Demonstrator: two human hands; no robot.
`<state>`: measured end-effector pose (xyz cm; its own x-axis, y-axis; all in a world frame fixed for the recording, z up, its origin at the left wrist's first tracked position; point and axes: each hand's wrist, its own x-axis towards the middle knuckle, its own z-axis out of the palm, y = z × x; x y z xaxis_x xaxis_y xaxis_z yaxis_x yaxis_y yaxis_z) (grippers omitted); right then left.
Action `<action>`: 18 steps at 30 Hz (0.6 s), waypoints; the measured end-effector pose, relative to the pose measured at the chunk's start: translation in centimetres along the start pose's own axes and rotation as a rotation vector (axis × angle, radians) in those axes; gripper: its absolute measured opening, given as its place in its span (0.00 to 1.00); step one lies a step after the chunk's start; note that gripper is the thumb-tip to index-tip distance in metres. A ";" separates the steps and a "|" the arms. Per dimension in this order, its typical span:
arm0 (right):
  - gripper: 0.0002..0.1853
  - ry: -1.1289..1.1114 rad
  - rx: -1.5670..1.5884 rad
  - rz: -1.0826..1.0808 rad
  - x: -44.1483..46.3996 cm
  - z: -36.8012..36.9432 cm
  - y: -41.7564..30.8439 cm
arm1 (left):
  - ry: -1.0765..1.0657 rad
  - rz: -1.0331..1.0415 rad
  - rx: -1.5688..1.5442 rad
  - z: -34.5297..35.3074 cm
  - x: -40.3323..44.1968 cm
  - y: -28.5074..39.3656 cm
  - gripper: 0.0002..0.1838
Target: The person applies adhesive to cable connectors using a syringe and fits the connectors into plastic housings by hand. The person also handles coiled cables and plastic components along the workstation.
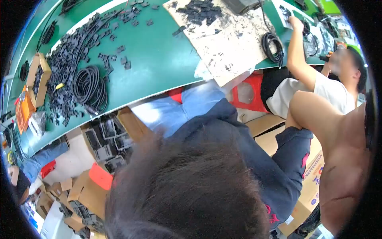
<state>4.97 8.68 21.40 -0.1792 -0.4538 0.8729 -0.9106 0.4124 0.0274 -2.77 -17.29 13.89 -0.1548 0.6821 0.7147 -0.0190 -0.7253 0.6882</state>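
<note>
My right hand (344, 171) is raised close to the camera at the right edge, large in view. Its fingers run out of the picture, so what they touch or hold is hidden. The bare forearm comes out of a dark sleeve (292, 139). My left hand does not show. Dark hair (187, 187) fills the lower middle. Ahead is a green table (159, 51) with a pale, stained board (234, 49) on it. Small black plastic parts (199, 12) are heaped on the board, and a coiled black cable (272, 47) lies at its right edge.
More black parts (63, 67) and a big cable coil (89, 87) cover the table's left. A co-worker's arm (300, 59) reaches over the table at right, beside a red stool (248, 93). Cardboard boxes (87, 191) with black parts stand below at left.
</note>
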 end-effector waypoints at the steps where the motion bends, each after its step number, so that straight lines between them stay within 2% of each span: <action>1: 0.32 -0.002 0.012 -0.004 0.1 0.1 0.3 | 0.012 0.007 -0.002 0.2 -0.1 0.1 0.14; 18: 0.28 -0.028 0.136 -0.030 -0.7 0.1 4.6 | 0.102 0.069 -0.022 -0.9 -0.3 -1.2 0.15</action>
<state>0.84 10.79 20.89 -0.1596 -0.4866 0.8589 -0.9575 0.2881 -0.0147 -3.61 -16.72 12.73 -0.2562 0.6186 0.7428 -0.0265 -0.7726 0.6343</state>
